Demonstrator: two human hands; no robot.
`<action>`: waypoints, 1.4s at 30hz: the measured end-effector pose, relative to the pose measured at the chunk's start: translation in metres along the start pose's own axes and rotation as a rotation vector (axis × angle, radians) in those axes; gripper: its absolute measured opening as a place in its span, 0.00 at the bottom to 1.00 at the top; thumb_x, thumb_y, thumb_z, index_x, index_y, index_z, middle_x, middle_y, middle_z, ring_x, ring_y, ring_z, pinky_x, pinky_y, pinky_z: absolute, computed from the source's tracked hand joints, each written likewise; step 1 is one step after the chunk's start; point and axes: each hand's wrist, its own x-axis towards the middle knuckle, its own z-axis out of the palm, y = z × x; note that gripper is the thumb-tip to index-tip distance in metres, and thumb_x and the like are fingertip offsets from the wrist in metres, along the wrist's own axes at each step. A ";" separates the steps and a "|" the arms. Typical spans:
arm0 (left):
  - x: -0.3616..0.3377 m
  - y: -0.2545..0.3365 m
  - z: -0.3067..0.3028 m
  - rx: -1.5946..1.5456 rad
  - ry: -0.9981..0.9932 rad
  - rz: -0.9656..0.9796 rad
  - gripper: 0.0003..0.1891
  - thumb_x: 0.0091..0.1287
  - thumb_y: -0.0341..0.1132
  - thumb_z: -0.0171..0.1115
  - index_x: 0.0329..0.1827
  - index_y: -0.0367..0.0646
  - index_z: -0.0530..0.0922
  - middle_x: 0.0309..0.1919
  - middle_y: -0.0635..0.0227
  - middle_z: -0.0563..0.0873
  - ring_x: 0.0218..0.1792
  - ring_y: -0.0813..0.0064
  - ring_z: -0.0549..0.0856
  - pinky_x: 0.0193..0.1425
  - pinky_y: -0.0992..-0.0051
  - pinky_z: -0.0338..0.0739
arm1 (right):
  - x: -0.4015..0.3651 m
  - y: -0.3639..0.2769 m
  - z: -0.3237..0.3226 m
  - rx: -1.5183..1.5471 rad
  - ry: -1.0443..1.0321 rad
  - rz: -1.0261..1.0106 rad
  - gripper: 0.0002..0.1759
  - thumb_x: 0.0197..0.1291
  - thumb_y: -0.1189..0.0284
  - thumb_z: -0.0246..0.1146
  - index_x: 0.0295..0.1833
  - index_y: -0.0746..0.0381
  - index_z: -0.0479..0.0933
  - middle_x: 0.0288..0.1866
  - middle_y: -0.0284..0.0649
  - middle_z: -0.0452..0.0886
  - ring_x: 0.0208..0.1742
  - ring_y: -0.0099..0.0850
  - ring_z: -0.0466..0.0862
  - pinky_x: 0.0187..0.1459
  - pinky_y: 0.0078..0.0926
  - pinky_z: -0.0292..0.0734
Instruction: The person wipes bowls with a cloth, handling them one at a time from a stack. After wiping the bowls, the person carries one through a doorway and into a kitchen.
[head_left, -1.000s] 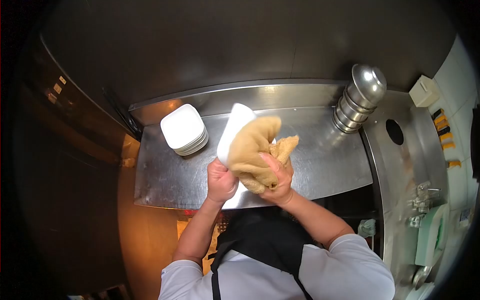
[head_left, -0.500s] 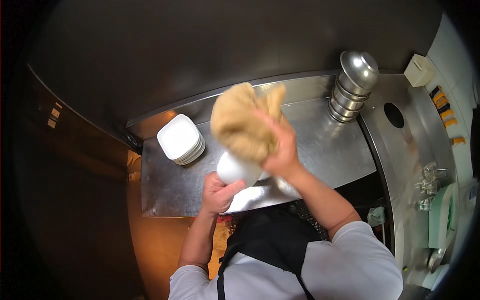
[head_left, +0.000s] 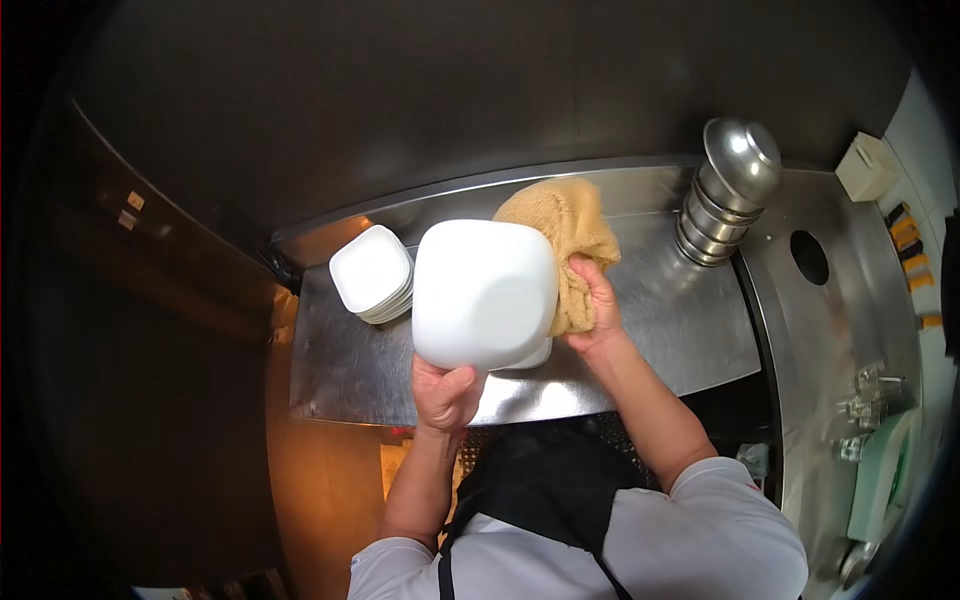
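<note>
A square white plate (head_left: pixel 480 290) with rounded corners is held up over the steel counter, its broad face toward me. My left hand (head_left: pixel 445 395) grips its lower left edge, thumb on the near face. Bunched in my right hand (head_left: pixel 598 308) is a tan towel (head_left: pixel 565 215), which lies along the plate's right edge and partly behind it. The plate hides some of the right fingers. Below its lower right corner, part of another white dish (head_left: pixel 535 357) shows; the rest is covered. A stack of square white plates (head_left: pixel 370 270) stands to the left.
Stacked steel bowls (head_left: pixel 715 220), the top one tilted, stand at the counter's (head_left: pixel 680 340) back right. Beyond are a round hole (head_left: pixel 810 258), glasses (head_left: pixel 865 400) and a pale green container (head_left: pixel 885 480). Orange-handled tools (head_left: pixel 910 255) line the right wall.
The plate has turned so its broad face now shows fully. The towel has moved from above it to its right side, with my right hand lower and further right.
</note>
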 end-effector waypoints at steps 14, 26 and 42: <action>0.016 -0.017 0.030 0.272 0.307 0.327 0.29 0.76 0.43 0.58 0.75 0.39 0.64 0.69 0.60 0.76 0.68 0.60 0.77 0.74 0.55 0.70 | -0.035 0.039 -0.004 -0.913 -0.342 -1.041 0.27 0.58 0.70 0.75 0.62 0.62 0.77 0.58 0.46 0.82 0.59 0.39 0.83 0.58 0.41 0.81; 0.019 0.051 0.014 0.560 0.270 0.400 0.25 0.71 0.33 0.65 0.70 0.36 0.72 0.63 0.57 0.81 0.63 0.64 0.81 0.67 0.62 0.75 | 0.019 -0.028 -0.051 -0.930 0.010 -1.003 0.25 0.57 0.77 0.74 0.60 0.68 0.75 0.54 0.40 0.83 0.55 0.30 0.83 0.59 0.29 0.77; 0.084 0.090 -0.168 2.446 -0.135 -0.073 0.16 0.70 0.36 0.63 0.60 0.52 0.80 0.51 0.64 0.88 0.47 0.57 0.88 0.50 0.56 0.82 | -0.011 -0.020 -0.064 -0.784 0.212 -0.752 0.27 0.57 0.82 0.74 0.62 0.69 0.73 0.56 0.41 0.83 0.57 0.31 0.83 0.61 0.29 0.77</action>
